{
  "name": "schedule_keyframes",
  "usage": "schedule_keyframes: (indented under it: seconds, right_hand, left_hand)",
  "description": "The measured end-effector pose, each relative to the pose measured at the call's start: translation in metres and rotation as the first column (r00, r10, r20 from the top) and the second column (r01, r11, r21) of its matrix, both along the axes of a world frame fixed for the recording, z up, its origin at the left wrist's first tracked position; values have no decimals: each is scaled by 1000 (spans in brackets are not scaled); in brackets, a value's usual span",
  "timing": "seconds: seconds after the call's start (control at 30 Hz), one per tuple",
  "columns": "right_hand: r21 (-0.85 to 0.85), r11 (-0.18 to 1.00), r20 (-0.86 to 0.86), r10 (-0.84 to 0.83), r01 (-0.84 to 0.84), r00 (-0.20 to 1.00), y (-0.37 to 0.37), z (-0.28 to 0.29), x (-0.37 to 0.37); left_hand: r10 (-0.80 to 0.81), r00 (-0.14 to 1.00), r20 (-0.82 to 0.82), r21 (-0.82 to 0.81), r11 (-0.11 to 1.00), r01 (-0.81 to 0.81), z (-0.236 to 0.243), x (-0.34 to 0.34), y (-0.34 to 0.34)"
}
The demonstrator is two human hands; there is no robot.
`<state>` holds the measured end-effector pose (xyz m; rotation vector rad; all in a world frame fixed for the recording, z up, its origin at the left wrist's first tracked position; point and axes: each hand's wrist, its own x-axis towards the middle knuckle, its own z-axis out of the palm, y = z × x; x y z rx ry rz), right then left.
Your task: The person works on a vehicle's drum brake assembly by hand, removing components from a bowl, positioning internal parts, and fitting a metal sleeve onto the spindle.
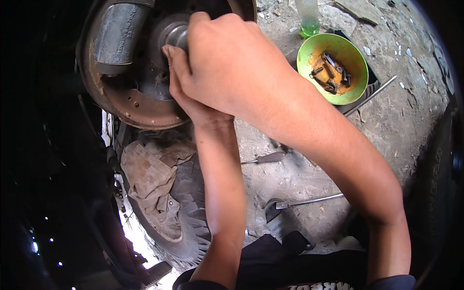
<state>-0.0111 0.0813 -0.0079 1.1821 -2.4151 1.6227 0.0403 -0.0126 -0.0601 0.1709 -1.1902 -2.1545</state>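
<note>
A rusty brake assembly (135, 104) stands at the upper left, with a grey curved brake shoe (118, 34) and a metal wheel hub (171, 34) at its centre. My right hand (227, 58) is closed in a fist over the front of the hub. My left hand (186, 94) lies under it, its fingers wrapped against the hub's left side and mostly hidden by the right hand. What the palms press on cannot be seen.
A worn tyre (188, 208) lies below the drum with a dirty rag (150, 174) on it. On the stony ground are a screwdriver (268, 158), a hammer-like tool (299, 202), a thin rod (372, 95), a green bowl (309, 48) of bolts and a bottle (308, 17) of green liquid.
</note>
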Motion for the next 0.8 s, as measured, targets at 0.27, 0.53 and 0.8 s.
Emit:
schedule_keyframes:
  seconds: [0.27, 0.53, 0.8]
  right_hand:
    - [-23, 999, -129, -41, 38, 991, -14, -8, -6]
    - [88, 995, 58, 47, -52, 997, -5, 8, -8]
    - [93, 987, 140, 117, -130, 983, -1, 13, -12]
  left_hand:
    - [-94, 991, -93, -32, 995, 92, -2, -13, -21]
    - [-201, 978, -48, -42, 979, 199, 6, -12, -41]
    - [-227, 973, -41, -60, 973, 224, 8, -12, -44]
